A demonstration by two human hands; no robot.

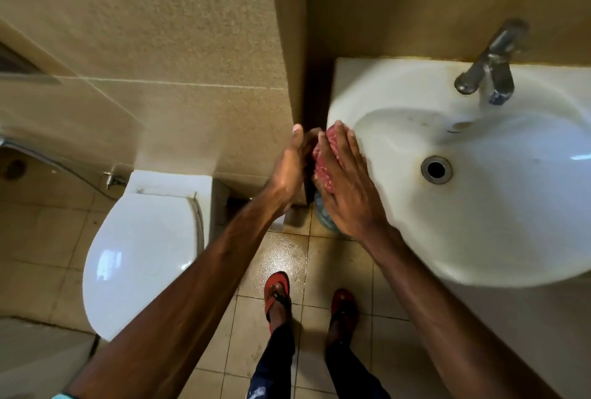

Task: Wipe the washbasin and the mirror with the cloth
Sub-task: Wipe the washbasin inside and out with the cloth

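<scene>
The cloth (323, 160), red with a pale pattern, is at the outer left rim of the washbasin (399, 91), about 9 o'clock from the drain (436, 169), and it is pressed between the two hands. The right hand (347, 189) lies flat on it with the fingers stretched toward 12 o'clock, and the left hand (292, 175) is cupped against its other side with the thumb up; I think neither hand really clenches it, they only sandwich it. From here the main risk, in my judgement, is that the cloth slips down, because it hangs over the edge and not inside the bowl; it would then fall on the floor (287, 254), which shines as if wet, and take up dirt. The wet tiles can also make the red sandals (277, 290) slide if the person leans far. The bowl shows a brownish ring around the drain and some dull marks near the tap (492, 69) at 1 o'clock, so it seems most of the wiping is not yet done. The mirror is not in view. The room is narrow: a toilet (140, 258) with closed lid stands at 8 o'clock, and a beige tiled wall (160, 47) projects between it and the basin, so the left elbow has little space.
</scene>
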